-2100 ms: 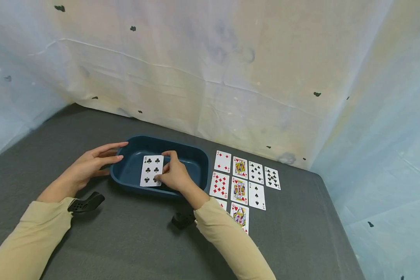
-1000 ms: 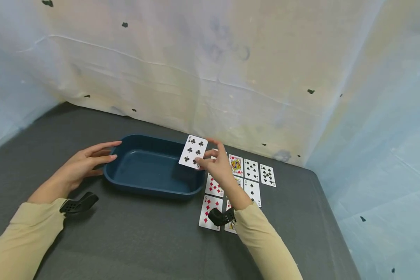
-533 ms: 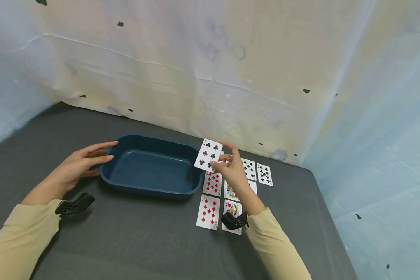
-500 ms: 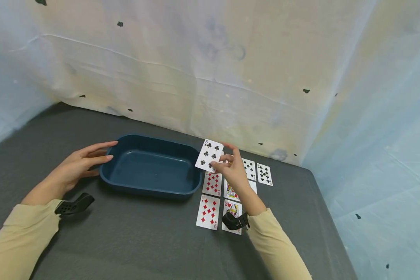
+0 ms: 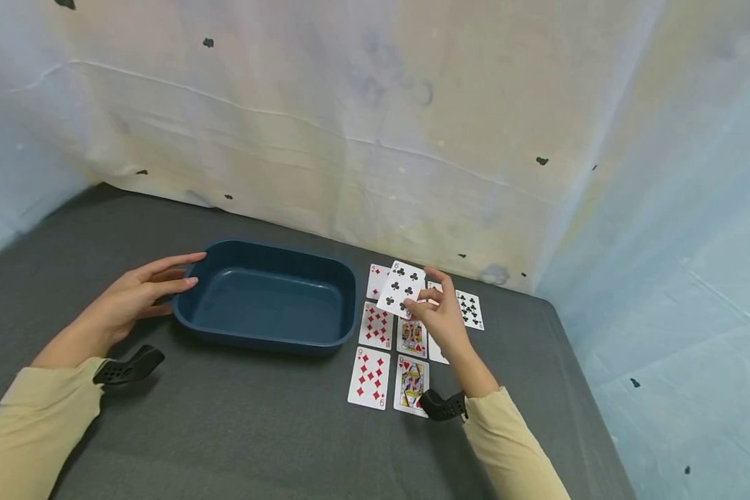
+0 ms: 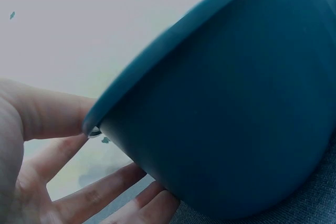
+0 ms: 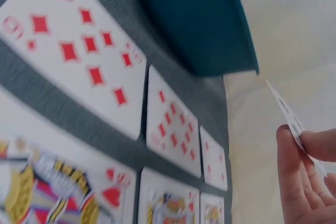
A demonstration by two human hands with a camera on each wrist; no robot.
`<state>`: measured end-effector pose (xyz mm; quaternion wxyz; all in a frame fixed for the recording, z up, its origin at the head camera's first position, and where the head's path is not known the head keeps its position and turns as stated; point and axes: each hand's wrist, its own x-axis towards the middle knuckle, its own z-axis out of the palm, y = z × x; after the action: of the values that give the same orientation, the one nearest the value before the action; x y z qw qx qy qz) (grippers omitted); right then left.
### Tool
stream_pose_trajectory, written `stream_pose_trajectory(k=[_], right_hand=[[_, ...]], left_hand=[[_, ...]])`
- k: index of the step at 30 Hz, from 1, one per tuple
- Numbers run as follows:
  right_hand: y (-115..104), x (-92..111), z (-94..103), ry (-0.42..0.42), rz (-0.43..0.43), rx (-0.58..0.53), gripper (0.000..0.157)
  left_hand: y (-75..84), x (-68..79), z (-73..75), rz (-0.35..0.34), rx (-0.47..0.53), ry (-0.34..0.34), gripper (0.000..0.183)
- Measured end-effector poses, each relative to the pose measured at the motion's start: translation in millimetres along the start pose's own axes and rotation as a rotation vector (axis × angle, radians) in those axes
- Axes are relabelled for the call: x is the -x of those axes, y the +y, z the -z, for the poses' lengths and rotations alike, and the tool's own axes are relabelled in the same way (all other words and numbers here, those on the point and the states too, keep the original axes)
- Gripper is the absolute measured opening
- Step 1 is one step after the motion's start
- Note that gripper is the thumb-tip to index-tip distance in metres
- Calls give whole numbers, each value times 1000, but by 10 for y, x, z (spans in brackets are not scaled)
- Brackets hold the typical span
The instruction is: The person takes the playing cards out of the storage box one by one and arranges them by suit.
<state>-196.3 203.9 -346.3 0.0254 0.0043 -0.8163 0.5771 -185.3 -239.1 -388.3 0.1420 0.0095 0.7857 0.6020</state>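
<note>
My right hand [image 5: 440,312] pinches the six of clubs [image 5: 401,288] between thumb and fingers. The card is tilted and raised above the rows of playing cards; the right wrist view shows this card [image 7: 289,114] nearly edge-on. Beneath it, the jack of hearts is mostly hidden, and the four of diamonds [image 5: 376,283] is partly covered. My left hand [image 5: 125,302] rests with extended fingers against the left end of a dark blue tub [image 5: 265,345]. In the left wrist view the thumb touches the tub's rim [image 6: 142,69] and other fingertips touch its outer wall.
Right of the tub lie the ten of diamonds [image 5: 376,325], nine of diamonds [image 5: 369,378], king of hearts [image 5: 411,340] and queen of hearts [image 5: 409,382]. A card of clubs [image 5: 471,310] ends the back row. Behind the grey table [image 5: 256,430] hangs a pale cloth [image 5: 350,104].
My right hand has lifted the six of clubs out of the tub and carried it right, over the card rows. My left hand stays at the tub's left end.
</note>
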Motion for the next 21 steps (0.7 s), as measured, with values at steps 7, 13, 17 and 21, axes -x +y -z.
stream_pose_trajectory(k=[7,13,17,21], right_hand=[[168,25,177,61,-21,50,67],[283,81,347,105,-35,101,68],[374,129,459,124,-30,133,61],[463,171,541,155,-2,141,41]], left_hand=[[9,-3,-5,5,-6,0,69],[23,0,-8,0,-9,-5,68],[32,-1,-12,1,-8,-4,69],[34,-10,-17,8,-6,-1,69]])
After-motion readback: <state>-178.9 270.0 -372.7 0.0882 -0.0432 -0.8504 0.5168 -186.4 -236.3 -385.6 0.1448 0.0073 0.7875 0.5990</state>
